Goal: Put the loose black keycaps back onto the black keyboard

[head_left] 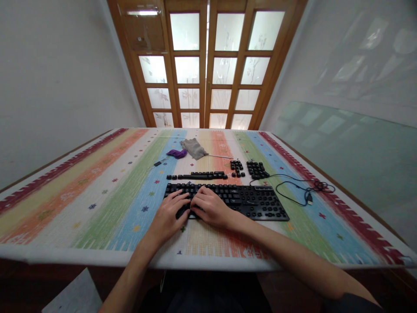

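A black keyboard (267, 210) lies near the front of the table, its right end stripped of keycaps and showing bare switches. My left hand (169, 215) rests over the keyboard's left end, fingers stretched out and somewhat apart, thumb pointing toward the right hand. Close beside it, my right hand (210, 208) is closed, with curled fingertips pressed down at the lower left keys. Whatever those fingertips hold, if anything, is hidden. Behind the keyboard lie a row of loose keycaps (205, 176), a small keycap group (236, 165) and a larger keycap group (256, 169).
A grey cloth (194, 148), a purple cloth (176, 154), a thin rod (221, 156) and a small black-ended tool (158, 164) lie farther back. The keyboard's coiled cable (317, 187) sits at right. A striped tablecloth (107, 208) covers the table; wooden glazed doors (206, 65) stand beyond.
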`<state>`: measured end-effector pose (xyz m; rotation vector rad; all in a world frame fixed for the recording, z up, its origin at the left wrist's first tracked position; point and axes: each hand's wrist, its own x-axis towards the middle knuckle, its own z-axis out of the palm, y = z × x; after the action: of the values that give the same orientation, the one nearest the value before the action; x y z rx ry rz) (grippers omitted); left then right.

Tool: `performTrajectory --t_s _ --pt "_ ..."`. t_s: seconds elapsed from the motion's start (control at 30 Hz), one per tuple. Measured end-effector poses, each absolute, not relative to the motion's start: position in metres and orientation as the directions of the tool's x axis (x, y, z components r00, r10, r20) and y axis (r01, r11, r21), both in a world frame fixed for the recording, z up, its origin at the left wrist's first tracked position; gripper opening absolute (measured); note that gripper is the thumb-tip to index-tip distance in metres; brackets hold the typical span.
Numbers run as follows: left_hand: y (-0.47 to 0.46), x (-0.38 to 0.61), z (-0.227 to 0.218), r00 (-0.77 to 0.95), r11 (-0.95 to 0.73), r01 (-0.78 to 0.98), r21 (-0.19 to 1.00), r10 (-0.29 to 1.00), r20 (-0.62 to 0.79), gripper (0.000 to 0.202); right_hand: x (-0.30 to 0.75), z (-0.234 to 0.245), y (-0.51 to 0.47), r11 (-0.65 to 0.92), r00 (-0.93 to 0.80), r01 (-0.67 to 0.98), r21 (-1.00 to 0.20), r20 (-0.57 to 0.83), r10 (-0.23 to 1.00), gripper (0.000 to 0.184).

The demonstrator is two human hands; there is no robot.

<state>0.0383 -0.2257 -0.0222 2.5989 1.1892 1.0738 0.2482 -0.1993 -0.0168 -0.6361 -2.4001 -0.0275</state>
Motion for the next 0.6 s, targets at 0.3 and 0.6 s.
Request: performTrajectory --t_s 0.3,0.6 --pt "-0.2301 0.0436 -0.0235 0.433 -0.666 0.639 0.386 0.726 0.534 0.020 0.2492 -0.0210 -0.1996 0.895 -0.653 0.434 -0.098 0.651 0.388 0.018" --pt "-0.2307 0.0446 -0.0238 0.435 -0.664 0.636 0.395 0.730 0.527 0.021 0.2514 -0.0162 -0.2046 0.888 -0.667 0.448 -0.106 0.622 0.411 0.016"
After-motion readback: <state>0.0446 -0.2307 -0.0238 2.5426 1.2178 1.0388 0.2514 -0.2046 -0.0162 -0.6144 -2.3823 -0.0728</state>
